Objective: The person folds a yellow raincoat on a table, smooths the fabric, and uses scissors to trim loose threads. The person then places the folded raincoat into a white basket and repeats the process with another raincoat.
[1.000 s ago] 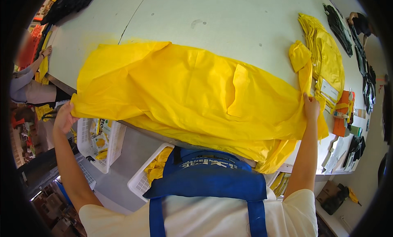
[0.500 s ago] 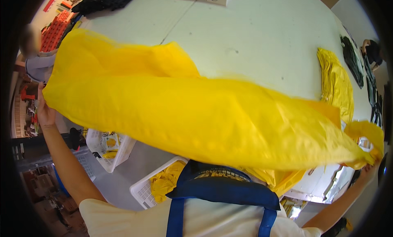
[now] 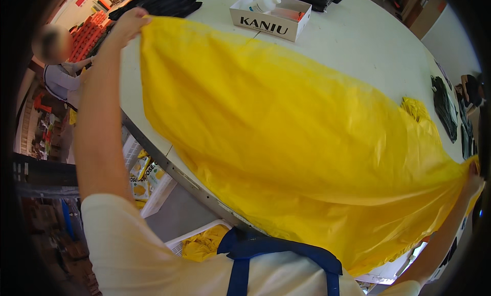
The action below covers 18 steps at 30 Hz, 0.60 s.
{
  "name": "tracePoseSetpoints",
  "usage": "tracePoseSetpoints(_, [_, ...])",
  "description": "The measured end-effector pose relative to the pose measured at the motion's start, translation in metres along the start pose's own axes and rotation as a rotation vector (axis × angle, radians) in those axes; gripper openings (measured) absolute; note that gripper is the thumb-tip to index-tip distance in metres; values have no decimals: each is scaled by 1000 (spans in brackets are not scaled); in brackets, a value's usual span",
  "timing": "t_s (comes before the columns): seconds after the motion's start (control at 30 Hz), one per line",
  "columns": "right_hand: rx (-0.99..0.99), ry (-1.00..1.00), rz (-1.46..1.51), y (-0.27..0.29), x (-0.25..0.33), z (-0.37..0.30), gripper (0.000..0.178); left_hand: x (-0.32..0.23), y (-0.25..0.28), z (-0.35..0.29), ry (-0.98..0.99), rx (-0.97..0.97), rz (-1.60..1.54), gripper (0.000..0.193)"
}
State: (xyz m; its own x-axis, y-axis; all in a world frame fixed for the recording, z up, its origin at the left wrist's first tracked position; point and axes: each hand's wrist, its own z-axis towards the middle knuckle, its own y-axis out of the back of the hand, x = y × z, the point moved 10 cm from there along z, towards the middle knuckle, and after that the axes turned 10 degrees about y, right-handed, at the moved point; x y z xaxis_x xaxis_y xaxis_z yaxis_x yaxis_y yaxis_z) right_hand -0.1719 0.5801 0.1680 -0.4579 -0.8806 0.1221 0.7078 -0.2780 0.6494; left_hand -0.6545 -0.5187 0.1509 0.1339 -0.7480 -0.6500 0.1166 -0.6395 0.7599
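A wide yellow sheet of thin, shiny, wrinkled material (image 3: 296, 137) is spread between my hands over the white table (image 3: 368, 50). My left hand (image 3: 134, 24) is closed on its far left corner, with the arm stretched forward. At the far right, my right hand (image 3: 474, 181) is closed round the gathered right end. The near part of the sheet hangs past the table's edge in front of me. Whether it is a garment or a plain sheet cannot be made out.
A white box (image 3: 263, 29) holding a bottle (image 3: 265, 4) stands at the back, near black folded bundles (image 3: 156, 8). On the right lie a yellow pile (image 3: 415, 109) and dark bundles (image 3: 444, 109). Below are crates with yellow packages (image 3: 148, 176) and crumpled yellow material (image 3: 204, 242). A person (image 3: 61, 78) is left.
My left hand has moved forward and right, carrying its corner across the table. The sheet has come down from the air and spread out. My right hand has shifted slightly forward, still gripping its end.
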Motion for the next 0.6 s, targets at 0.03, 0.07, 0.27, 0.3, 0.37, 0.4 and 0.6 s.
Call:
tracePoseSetpoints(0.03, [-1, 136, 12, -40, 9, 29, 29, -11, -18, 40, -68, -117, -31, 29])
tracePoseSetpoints(0.07, [-19, 52, 378, -73, -26, 31, 35, -43, -70, 52, -197, -123, -193, 48])
tracePoseSetpoints(0.27, [180, -316, 828, -193, 228, -104, 59, -16, -200, -21, -407, -113, 175, 83])
tracePoseSetpoints(0.3, [219, -208, 843, -198, 253, -133, 58, 18, -209, -45, -394, -108, 233, 82])
tracePoseSetpoints(0.37, [434, -119, 910, -185, 288, -223, 58, 100, -237, -91, -217, -56, 390, 76])
tracePoseSetpoints(0.4, [528, 63, 555, -170, 302, -266, 59, 146, -249, -118, -94, 1, 490, 72])
tracePoseSetpoints(0.6, [881, 39, -326, -98, 263, -442, 62, 340, -232, -211, 470, 320, 775, 68])
